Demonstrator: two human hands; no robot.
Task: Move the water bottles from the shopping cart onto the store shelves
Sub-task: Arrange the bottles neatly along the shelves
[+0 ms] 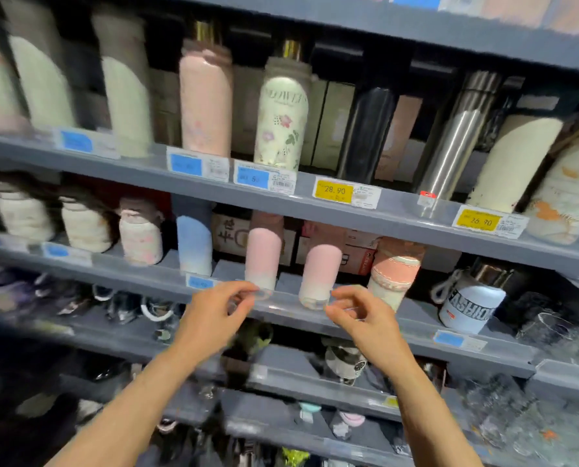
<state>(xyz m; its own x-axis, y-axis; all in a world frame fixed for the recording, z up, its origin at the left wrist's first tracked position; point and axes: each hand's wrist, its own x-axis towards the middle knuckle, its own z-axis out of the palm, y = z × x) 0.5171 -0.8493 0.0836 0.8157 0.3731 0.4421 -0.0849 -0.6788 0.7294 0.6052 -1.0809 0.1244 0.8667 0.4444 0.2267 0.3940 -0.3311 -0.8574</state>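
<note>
Two hands were raised in front of the second shelf (416, 326) from the top of those in view. The left hand (214, 311) sat just below and in front of the left pink bottle (263, 257); its fingers were loosely curled, thumb and forefinger close together near the bottle's base, gripping nothing that could be made out. The right hand (362, 315) sat just below and to the right of the right pink bottle (320, 276), fingers likewise loosely curled and narrow, holding nothing visible. Motion blur at the fingertips; whether either hand touched a bottle could not be told.

Both pink bottles stood upright at the front edge of that shelf, near each other but apart, each pink above and fading to white at the base. To their left stood a blue bottle (193, 246), also upright. To their right stood a coral-banded bottle (394, 273), then a white bottle with black lettering (470, 306) and a cord loop.

On the shelf above (315, 193): a pink bottle with a gold cap (205, 99), a cream floral bottle (281, 119), a black bottle (365, 133), a steel bottle (456, 136). Yellow price tags read 28.90 (333, 191) and 26.90 (478, 221); blue tags (252, 178) were blurred.

The lower shelves held small blurred items. The shopping cart was out of frame.
</note>
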